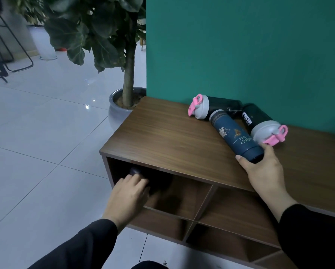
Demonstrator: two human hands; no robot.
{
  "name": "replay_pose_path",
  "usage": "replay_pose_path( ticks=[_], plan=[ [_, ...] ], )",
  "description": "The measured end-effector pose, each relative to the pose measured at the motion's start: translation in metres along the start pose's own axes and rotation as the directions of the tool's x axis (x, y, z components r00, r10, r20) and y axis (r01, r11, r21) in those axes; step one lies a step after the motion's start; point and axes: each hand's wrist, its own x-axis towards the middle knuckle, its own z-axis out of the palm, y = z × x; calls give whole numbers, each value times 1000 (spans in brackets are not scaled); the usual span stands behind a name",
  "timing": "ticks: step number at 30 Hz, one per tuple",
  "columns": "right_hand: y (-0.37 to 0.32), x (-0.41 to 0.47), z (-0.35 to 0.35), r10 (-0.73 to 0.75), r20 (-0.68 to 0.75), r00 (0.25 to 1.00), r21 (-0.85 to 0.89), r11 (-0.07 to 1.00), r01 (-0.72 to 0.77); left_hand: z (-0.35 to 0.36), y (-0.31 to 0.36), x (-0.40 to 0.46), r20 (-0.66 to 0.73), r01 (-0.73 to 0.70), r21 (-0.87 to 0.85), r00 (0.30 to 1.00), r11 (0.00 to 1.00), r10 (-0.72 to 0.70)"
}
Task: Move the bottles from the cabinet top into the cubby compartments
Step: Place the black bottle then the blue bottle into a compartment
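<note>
A wooden cabinet [162, 136] with open cubby compartments stands against a green wall. On its top lie a navy blue patterned bottle [234, 134] and two dark shaker bottles with grey lids and pink clasps, one at the back [217, 106], one to the right [259, 123]. My right hand [259, 169] grips the navy bottle's base end. My left hand [129, 195] reaches into the upper left cubby [182, 193] and holds a dark bottle [137, 172], mostly hidden in shadow and blurred.
A potted tree in a grey pot [116, 105] stands just left of the cabinet's far corner. White tiled floor [46, 133] spreads to the left. Black metal stool legs [7, 61] stand at the far left. More cubbies [236, 208] open to the right and below.
</note>
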Motion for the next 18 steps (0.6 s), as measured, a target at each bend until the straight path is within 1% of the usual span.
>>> replay_pose_path(
  ticks=[2, 5, 8, 10, 12, 14, 15, 16, 18],
  plan=[
    [-2, -6, -3, -34, -56, 998, 21, 999, 36, -8, 7, -9, -74, -61, -85, 996, 995, 55],
    [-16, -26, -18, -147, -117, 982, 75, 985, 156, -32, 20, -12, -162, -130, -222, 982, 966, 95],
    [-27, -61, -41, -270, -79, 959, 158, 947, 280, -64, 42, -4, -248, -187, -336, 963, 923, 105],
    [-33, -86, -60, -386, -43, 922, 142, 911, 388, -84, 63, 1, -311, -228, -391, 944, 892, 105],
    [-40, -108, -83, -526, 16, 850, 110, 846, 521, -101, 86, 4, -367, -282, -393, 921, 875, 131],
    [-47, -129, -103, -660, 110, 743, 66, 751, 657, -112, 106, 1, -414, -328, -355, 895, 875, 168],
    [-50, -138, -109, -693, 167, 702, 33, 715, 698, -114, 114, -2, -424, -348, -338, 886, 875, 189],
    [-50, -147, -110, -694, 231, 682, 0, 701, 713, -112, 121, -6, -412, -359, -336, 887, 871, 208],
    [-45, -162, -102, -650, 343, 678, -56, 707, 705, -101, 129, -16, -316, -345, -368, 920, 863, 233]
  ],
)
